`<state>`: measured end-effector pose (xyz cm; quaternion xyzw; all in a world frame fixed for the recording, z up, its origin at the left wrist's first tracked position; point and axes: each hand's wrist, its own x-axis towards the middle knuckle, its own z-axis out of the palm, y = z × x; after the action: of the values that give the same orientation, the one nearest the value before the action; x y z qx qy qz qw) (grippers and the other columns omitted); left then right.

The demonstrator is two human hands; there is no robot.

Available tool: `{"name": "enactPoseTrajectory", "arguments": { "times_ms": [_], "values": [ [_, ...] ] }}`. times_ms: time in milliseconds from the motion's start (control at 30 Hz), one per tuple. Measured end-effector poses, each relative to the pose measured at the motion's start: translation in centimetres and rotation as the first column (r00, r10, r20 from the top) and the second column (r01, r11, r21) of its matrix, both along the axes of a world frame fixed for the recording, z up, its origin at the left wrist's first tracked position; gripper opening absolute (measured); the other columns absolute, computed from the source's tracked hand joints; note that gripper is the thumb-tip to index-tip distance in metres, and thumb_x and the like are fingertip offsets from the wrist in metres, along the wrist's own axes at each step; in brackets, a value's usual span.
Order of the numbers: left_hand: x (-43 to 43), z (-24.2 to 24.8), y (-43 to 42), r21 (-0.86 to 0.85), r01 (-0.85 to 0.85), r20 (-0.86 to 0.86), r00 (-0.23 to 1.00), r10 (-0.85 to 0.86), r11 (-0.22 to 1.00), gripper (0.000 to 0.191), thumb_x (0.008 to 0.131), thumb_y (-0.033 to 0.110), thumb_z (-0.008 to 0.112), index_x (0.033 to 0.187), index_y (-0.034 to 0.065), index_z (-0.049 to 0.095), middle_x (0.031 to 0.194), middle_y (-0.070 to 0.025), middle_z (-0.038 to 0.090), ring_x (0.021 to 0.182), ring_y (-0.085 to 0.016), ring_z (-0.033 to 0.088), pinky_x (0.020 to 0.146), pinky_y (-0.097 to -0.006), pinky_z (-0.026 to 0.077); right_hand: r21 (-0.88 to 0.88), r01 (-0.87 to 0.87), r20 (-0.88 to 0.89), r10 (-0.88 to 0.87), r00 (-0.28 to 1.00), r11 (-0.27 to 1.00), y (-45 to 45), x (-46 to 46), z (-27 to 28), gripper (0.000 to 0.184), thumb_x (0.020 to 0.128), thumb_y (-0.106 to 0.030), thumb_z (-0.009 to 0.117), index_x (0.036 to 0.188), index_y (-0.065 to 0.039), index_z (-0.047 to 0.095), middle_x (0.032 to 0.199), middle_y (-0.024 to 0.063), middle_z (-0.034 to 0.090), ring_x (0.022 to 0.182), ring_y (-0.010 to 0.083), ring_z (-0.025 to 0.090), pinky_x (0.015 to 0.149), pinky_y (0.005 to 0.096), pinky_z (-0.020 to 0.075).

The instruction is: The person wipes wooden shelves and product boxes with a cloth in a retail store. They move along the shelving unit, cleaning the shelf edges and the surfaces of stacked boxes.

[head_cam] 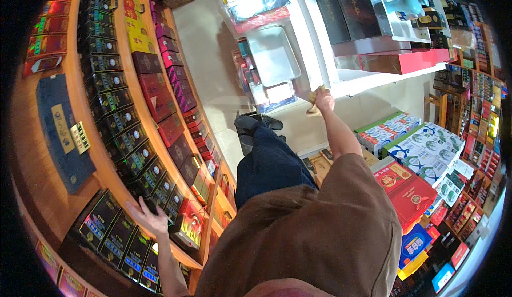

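My left hand (150, 217) reaches to the wooden shelving at the lower left, its fingers spread at a row of black boxes (138, 149). Whether the fingertips touch a box or the shelf edge, I cannot tell. My right hand (325, 100) is closed on a tan cloth (314, 107), which hangs from the fist beside the corner of a white display shelf (344, 87). Below the left hand stand more black boxes (132, 253) on another shelf. A red and gold box (190, 227) sits at the end of the row.
On the floor ahead are a pale plastic tub (274, 57) and plastic-wrapped boxes (256, 7). Stacked cartons (426, 149) and a red gift box (404, 193) stand at my right. A dark blue mat (62, 133) lies on the shelf at far left.
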<state>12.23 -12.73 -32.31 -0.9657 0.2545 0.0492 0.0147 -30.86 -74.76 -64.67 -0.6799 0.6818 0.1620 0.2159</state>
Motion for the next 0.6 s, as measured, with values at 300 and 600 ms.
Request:
{"name": "enactPoseTrajectory", "arguments": {
  "times_ms": [300, 600],
  "values": [
    [1.0, -0.3, 0.8, 0.09, 0.251, 0.146, 0.954, -0.262, 0.964, 0.06, 0.097, 0.03, 0.064, 0.15, 0.0073, 0.051, 0.165, -0.0294, 0.019, 0.152, -0.049, 0.023, 0.121, -0.0596, 0.028, -0.266, -0.008, -0.035, -0.001, 0.999, 0.964, -11.6, 0.1, -4.5, 0.066, 0.094, -0.045, 0.067, 0.138, 0.001, 0.048, 0.132, 0.0264, 0.06, 0.123, 0.0422, 0.058, 0.105, 0.0516, 0.0458],
    [1.4, -0.1, 0.3, 0.254, 0.343, 0.162, 0.907, -0.389, 0.904, 0.038, 0.094, 0.021, 0.069, 0.13, 0.0089, 0.067, 0.164, -0.0299, 0.022, 0.15, -0.051, 0.024, 0.119, -0.0616, 0.028, -0.035, -0.036, -0.332, 0.023, 0.943, 0.999, -16.4, 0.9, -7.4, 0.088, 0.078, -0.068, 0.074, 0.136, -0.003, 0.059, 0.133, 0.0203, 0.066, 0.121, 0.0337, 0.066, 0.101, 0.0465, 0.0543]
  ]
}}
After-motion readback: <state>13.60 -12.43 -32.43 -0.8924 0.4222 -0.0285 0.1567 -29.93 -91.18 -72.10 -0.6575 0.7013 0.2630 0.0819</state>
